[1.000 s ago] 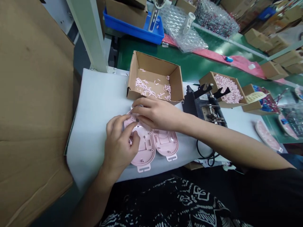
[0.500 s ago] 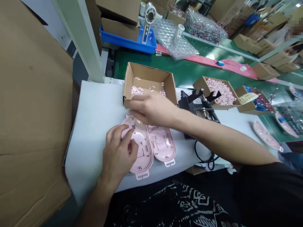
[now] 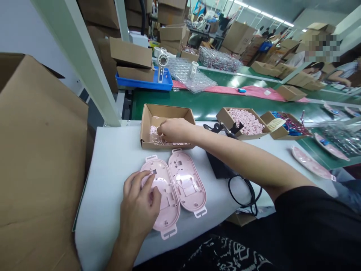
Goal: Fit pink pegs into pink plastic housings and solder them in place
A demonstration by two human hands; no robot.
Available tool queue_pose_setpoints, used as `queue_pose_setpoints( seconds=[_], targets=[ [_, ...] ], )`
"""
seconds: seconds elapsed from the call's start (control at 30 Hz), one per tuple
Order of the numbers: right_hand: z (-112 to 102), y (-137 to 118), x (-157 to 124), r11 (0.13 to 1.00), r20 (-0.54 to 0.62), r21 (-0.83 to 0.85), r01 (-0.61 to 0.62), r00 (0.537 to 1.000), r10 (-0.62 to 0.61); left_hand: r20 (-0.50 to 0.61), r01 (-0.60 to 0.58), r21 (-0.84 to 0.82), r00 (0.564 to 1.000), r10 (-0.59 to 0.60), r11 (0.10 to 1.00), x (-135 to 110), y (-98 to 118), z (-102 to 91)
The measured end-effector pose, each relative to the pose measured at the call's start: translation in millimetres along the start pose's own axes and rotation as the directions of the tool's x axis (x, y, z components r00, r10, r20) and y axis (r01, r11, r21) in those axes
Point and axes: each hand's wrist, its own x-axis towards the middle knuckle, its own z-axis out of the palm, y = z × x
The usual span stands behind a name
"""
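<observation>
Lengthwise, the pink shell (image 3: pixel 169 203) points at the carton (image 3: pixel 146 124), left hand (image 3: pixel 138 210) closed on it, right grip (image 3: pixel 176 130) unclear.

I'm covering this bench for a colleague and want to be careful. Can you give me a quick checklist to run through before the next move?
1. Right hand at the small pink pieces in the cardboard box: ok.
2. A piece pinched in the right hand's fingers: cannot tell, too small.
3. Left hand on the left pink shell: ok, fingers rest on it.
4. Both shells flat on the white foam pad, with the right pink shell alongside: ok.
5. Black cord apart from the shells: ok.
6. Anything seated in the small square opening by the left fingertips: cannot tell.
</observation>
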Motion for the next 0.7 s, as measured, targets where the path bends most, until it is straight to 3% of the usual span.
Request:
queue_pose_setpoints(
  seconds=[0.27,0.5,0.6,0.7],
  targets=[
    [-3,9,-6,1.0,0.072,0.013,-0.021,0.997,0.02,0.024,-0.004,0.018,1.0,0.004,1.0,1,-2,-0.5],
    [3,15,-10,0.995,0.03,0.083,0.047,0.998,-0.049,0.015,-0.001,0.022,1.0,0.001,1.0,2,-3,1.8],
    [-10,22,-33,0.991,-0.098,0.124,0.052,0.994,-0.04,0.03,-0.003,0.006,1.0,0.003,1.0,2,-4,-1.7],
    [-21,18,-75,0.949,-0.345,0.255,0.188,0.934,-0.092,0.016,-0.032,-0.001,0.999,0.032,0.999,5,-1,-8.1]
  ],
)
